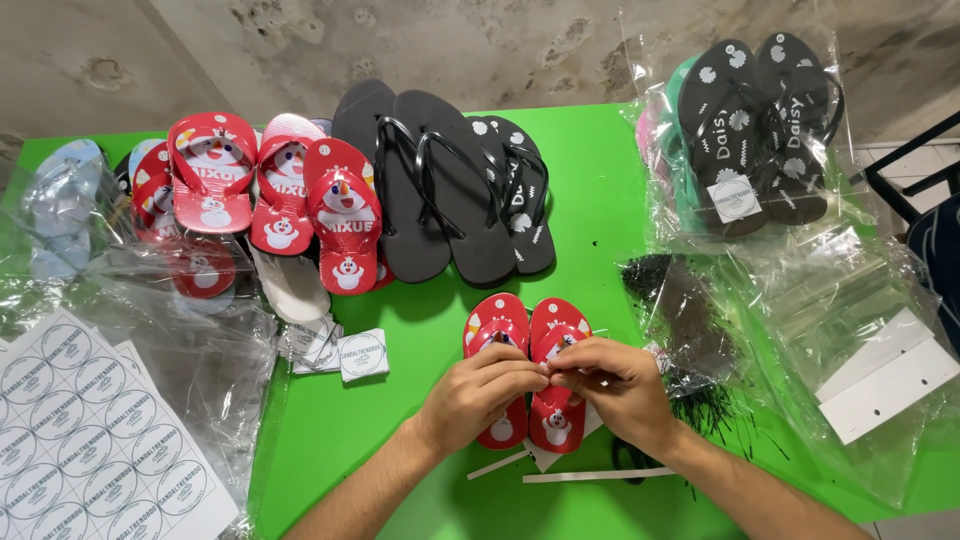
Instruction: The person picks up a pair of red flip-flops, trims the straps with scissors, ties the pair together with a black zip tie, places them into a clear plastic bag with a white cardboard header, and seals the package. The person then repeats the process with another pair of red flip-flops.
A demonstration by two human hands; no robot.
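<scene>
Head view: a pair of small red sandals (525, 370) lies side by side on the green table (600, 180), near its front edge. Both hands meet over the pair. The left hand (478, 392) covers the left sandal's lower half, and the right hand (620, 385) lies over the right sandal; their fingertips (556, 370) pinch together at the straps, closed narrowly on something too small to tell. Just in front of the red sandals lie white paper strips (590, 475). Behind them stand large black sandals (440, 185), and left of those, more red sandals (285, 195). Left of the pair lie small square labels (362, 354) and a sticker sheet (85, 440). Right of the pair sit a bundle of black ties (680, 315) and bagged black sandals (755, 125).
</scene>
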